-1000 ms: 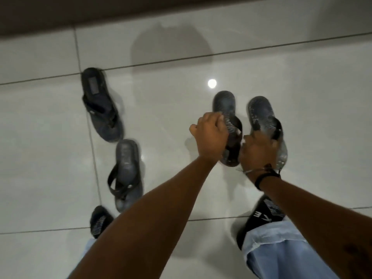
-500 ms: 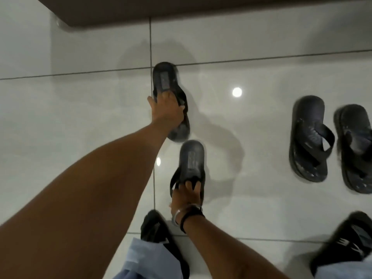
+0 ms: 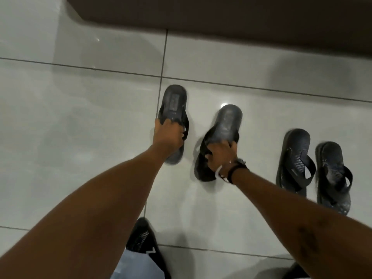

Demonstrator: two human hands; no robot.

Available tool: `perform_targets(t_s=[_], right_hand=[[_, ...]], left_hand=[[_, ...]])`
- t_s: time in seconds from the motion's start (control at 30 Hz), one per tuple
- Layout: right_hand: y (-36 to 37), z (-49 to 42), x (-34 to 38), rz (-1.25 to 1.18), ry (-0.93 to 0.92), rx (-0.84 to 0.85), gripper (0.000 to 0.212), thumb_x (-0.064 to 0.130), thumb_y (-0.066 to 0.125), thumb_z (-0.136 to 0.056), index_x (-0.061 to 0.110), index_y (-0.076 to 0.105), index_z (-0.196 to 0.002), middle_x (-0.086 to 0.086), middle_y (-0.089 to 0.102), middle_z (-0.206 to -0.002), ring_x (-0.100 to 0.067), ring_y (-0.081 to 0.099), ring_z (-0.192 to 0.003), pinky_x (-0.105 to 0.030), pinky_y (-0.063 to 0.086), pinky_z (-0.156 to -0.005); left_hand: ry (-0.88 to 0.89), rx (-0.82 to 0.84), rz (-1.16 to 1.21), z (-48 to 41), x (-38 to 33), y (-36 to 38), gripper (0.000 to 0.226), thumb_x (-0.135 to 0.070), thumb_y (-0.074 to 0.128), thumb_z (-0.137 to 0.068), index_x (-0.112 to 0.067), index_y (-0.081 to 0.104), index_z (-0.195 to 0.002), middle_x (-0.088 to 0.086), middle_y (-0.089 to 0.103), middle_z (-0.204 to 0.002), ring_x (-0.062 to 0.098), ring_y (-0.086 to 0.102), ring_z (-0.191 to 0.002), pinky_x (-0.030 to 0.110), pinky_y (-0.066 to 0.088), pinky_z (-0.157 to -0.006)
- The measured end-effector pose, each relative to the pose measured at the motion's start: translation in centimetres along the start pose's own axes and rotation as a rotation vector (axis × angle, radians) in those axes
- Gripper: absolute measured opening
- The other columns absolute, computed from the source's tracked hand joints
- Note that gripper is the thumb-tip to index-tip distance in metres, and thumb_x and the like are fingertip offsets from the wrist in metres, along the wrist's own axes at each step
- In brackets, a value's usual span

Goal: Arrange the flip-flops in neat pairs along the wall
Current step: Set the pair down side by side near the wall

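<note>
Several dark flip-flops lie on the glossy white tile floor. My left hand (image 3: pixel 168 137) grips the left flip-flop (image 3: pixel 174 101) at its strap, the sole lying near a tile seam. My right hand (image 3: pixel 220 156) grips a second flip-flop (image 3: pixel 226 123), which is tilted with its heel end raised off the floor. These two sit roughly side by side, a small gap between them. To the right, another flip-flop (image 3: pixel 296 156) and its partner (image 3: pixel 332 174) lie together as a pair, heels toward the dark wall base (image 3: pixel 221 15).
My own black shoe (image 3: pixel 142 238) and a light blue trouser leg (image 3: pixel 136 264) show at the bottom centre; another black shoe (image 3: pixel 296 271) is at the bottom right. A dark baseboard runs along the top. White tile stretches to the left.
Both hands left the right-hand pair and took hold of the two loose flip-flops on the left. My right hand has lifted its flip-flop up beside the left one.
</note>
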State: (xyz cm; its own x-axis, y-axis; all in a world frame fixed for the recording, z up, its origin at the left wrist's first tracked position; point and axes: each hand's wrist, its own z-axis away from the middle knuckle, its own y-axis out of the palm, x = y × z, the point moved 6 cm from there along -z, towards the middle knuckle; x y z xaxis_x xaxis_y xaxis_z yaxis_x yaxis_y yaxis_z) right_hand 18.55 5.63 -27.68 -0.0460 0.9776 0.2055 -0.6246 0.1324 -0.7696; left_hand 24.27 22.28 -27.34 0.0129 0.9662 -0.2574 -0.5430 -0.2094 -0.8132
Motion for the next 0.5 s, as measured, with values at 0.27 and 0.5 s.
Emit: perform_targets(t_s=[0.27,0.5], right_hand=[[0.7,-3.7,2.9,0.155,-0.118,0.038,0.031,0.028,0.055,-0.081,0.022,0.060,-0.110,0.000,0.065,-0.112,-0.027,0.045,-0.116,-0.046,0.022,-0.106],[-2.2,-2.0,0.0,-0.015,-0.099,-0.284,0.033,0.039,0.052,-0.089,0.017,0.061,-0.113,-0.007,0.058,-0.118,-0.029,0.048,-0.114,-0.051,0.023,-0.108]], left_hand=[[0.000,0.021,0.073,0.5,-0.5,1.8,0.012,-0.020,0.059,-0.085,-0.023,0.063,-0.074,-0.002,0.064,-0.082,0.025,0.055,-0.098,0.049,0.034,-0.098],[-0.078,-0.194,-0.019,0.7,-1.5,-0.1,0.042,-0.041,0.041,-0.094,-0.019,0.069,-0.072,0.003,0.067,-0.077,0.025,0.056,-0.093,0.050,0.030,-0.098]])
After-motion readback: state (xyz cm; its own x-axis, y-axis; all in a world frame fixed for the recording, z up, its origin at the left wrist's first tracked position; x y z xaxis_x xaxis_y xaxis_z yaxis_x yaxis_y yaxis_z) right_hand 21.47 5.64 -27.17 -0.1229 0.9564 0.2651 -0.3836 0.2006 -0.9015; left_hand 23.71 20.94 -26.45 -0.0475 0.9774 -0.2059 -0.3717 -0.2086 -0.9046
